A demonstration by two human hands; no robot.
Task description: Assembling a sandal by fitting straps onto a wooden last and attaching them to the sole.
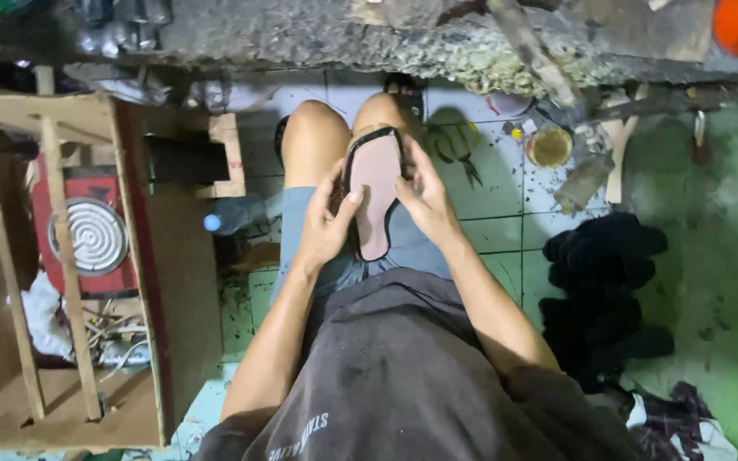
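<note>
We see a pink sandal sole [375, 198] with a dark edge lying lengthwise along the person's lap, its toe end pointing toward the knees and its heel end resting on the grey shorts [335, 265]. Laid this way, the thighs carry its weight and both hands can work the edges.

The left hand [325, 224] cups the sole's left edge, fingers curled together against the rim with the thumb pressed on the pink face near the middle. The right hand [424, 198] closes on the opposite edge, fingers together along the dark rim and the thumb resting on top. Held from both sides like this, the sole stays flat and steady, and the pressing thumbs suggest to us that the rim is being seated against the pink layer.

Moving outward, a heap of black pieces [604, 290] sits on the tiled floor [497, 213] to the person's right, within easy reach. Beyond it, a small round tin [548, 146] with brownish contents stands near the foot of a rough bench [369, 38], likely kept close for dipping. To the left, a wooden frame [70, 265] holds a red electric coil stove [87, 235], and a plastic bottle with a blue cap [234, 215] lies just beside the person's left thigh.
</note>
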